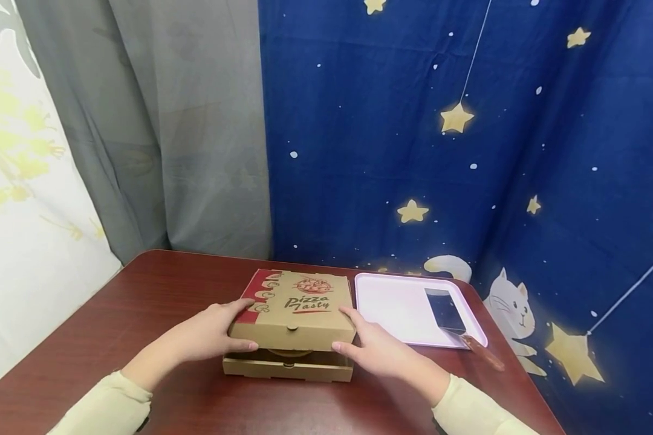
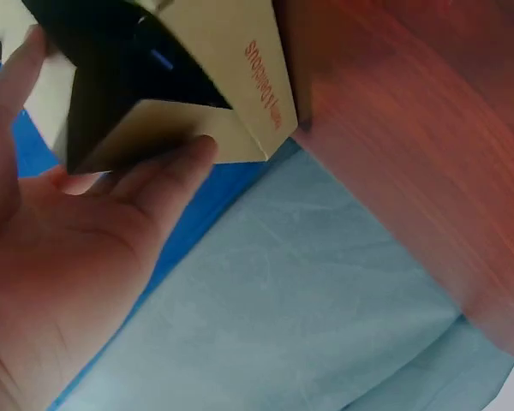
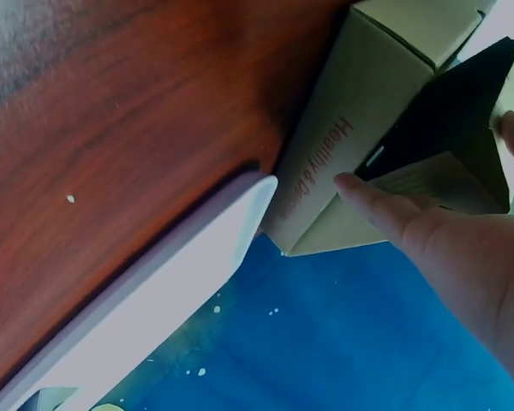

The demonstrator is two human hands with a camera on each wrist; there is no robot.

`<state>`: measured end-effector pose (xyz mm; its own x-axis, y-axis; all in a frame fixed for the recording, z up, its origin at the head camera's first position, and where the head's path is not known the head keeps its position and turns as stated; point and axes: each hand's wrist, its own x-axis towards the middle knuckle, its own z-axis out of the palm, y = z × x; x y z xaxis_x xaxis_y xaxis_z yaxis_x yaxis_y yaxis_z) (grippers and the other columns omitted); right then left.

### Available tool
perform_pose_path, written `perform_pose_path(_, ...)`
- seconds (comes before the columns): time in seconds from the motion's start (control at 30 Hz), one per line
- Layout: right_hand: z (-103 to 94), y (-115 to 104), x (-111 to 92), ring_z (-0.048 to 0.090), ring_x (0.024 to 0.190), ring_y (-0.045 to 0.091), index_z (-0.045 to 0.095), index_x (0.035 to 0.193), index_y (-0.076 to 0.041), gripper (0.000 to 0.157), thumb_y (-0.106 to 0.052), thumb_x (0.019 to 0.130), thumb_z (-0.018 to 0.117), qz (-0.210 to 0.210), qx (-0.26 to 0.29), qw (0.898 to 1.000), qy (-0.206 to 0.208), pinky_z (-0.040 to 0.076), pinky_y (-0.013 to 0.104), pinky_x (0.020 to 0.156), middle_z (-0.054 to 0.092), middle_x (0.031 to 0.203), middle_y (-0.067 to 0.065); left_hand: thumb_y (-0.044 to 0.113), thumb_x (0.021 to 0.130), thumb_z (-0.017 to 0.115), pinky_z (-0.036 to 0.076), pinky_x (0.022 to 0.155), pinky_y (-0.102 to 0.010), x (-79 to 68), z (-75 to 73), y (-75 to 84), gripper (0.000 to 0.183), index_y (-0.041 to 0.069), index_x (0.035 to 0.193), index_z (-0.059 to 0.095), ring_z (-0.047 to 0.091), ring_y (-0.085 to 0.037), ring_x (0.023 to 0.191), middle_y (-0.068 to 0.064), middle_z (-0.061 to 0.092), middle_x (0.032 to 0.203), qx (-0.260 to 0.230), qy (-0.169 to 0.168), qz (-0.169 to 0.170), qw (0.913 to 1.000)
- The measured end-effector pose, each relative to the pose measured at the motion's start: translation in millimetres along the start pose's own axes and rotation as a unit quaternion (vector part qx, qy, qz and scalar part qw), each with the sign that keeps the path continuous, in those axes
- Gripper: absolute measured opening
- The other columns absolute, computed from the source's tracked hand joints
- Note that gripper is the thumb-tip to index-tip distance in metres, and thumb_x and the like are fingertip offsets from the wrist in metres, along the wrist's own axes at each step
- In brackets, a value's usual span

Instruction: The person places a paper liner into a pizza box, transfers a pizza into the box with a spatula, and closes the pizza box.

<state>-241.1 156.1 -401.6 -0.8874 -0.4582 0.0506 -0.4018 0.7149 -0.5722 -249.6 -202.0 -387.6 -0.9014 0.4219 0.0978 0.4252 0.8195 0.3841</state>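
Observation:
A cardboard pizza box (image 1: 288,370) sits on the table with its lid (image 1: 312,311) raised a little at the front. Red and black print, reading "Pizza Tasty", covers the lid's top. My left hand (image 1: 207,332) holds the lid's left side, thumb at the front flap and fingers along the side flap (image 2: 176,128). At the opposite side my right hand (image 1: 381,347) grips the lid the same way, its thumb by the front right corner. Through the front gap a curved tan edge (image 1: 289,352) shows; the rest of the inside is dark.
To the box's right lies a pale pink tray (image 1: 392,308). On it rests a spatula with a wide metal blade (image 1: 444,309), its brown handle (image 1: 481,351) sticking out past the tray's front right rim. Curtains (image 1: 370,151) hang behind the brown table (image 1: 158,290).

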Motion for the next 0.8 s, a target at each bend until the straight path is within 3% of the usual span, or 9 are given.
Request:
perform_pose_path(0.13,5.1,1,-1,0.072,0.116,0.024,0.033,0.164,-0.004,0.084,-0.044,0.101,0.072,-0.009,-0.012,1.0,-0.009,0.055,0.056,0.108,0.077,0.114,0.011,0.057,0.079,0.089,0.058,0.101,-0.056,-4.1,6.9,5.2,0.097,0.004,0.152,0.053,0.071,-0.033,0.118,-0.022,0.069,0.137,0.022,-0.012,-0.018,0.9995)
perform_pose_path(0.2,6.6,0,-2,0.072,0.119,0.027,0.034,0.163,-0.003,0.084,-0.042,0.1,0.074,-0.009,-0.015,1.0,-0.009,0.053,0.057,0.11,0.077,0.114,0.012,0.055,0.079,0.09,0.058,0.101,-0.058,-5.2,8.8,7.8,0.098,0.004,0.153,0.052,0.071,-0.036,0.12,-0.024,0.067,0.14,0.03,-0.017,-0.027,0.999)
perform_pose_path(0.5,14.8,-1,-4,0.062,0.138,0.039,0.039,0.16,0.002,0.081,-0.034,0.098,0.076,-0.008,-0.033,0.999,-0.002,0.047,0.061,0.118,0.063,0.146,0.026,0.056,0.081,0.088,0.053,0.107,-0.065,-7.8,15.2,12.2,0.1,0.001,0.155,0.049,0.063,-0.053,0.131,-0.039,0.056,0.147,0.061,-0.035,-0.046,0.9965)
perform_pose_path(0.8,20.7,-2,-4,0.054,0.147,0.042,0.041,0.158,0.004,0.075,-0.029,0.099,0.075,-0.02,-0.066,0.998,0.007,0.043,0.059,0.122,0.052,0.159,0.027,0.055,0.083,0.087,0.055,0.103,-0.064,-7.4,18.3,13.1,0.097,0.002,0.155,0.05,0.066,-0.052,0.126,-0.038,0.057,0.147,0.076,-0.03,-0.05,0.9954)
